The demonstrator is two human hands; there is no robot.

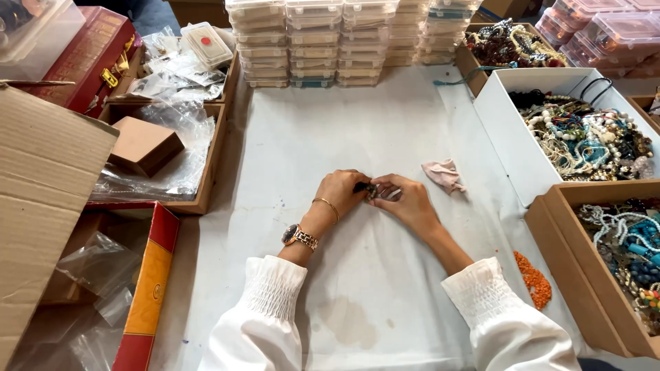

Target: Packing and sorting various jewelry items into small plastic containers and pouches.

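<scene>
My left hand (338, 192) and my right hand (405, 199) meet at the middle of the white-covered table (357, 130). Together they pinch a small dark piece of jewellery (370, 189) between the fingertips; most of it is hidden by the fingers. A gold watch and a thin bangle sit on my left wrist. Both arms wear white gathered sleeves. A crumpled pink cloth (444, 174) lies just right of my right hand.
Stacks of clear plastic boxes (313, 41) line the far edge. A white box (502, 130) and a brown box (570, 275) at the right hold tangled bead necklaces. An orange bead strand (535, 280) lies near my right sleeve. Cardboard boxes with plastic bags (172, 151) fill the left.
</scene>
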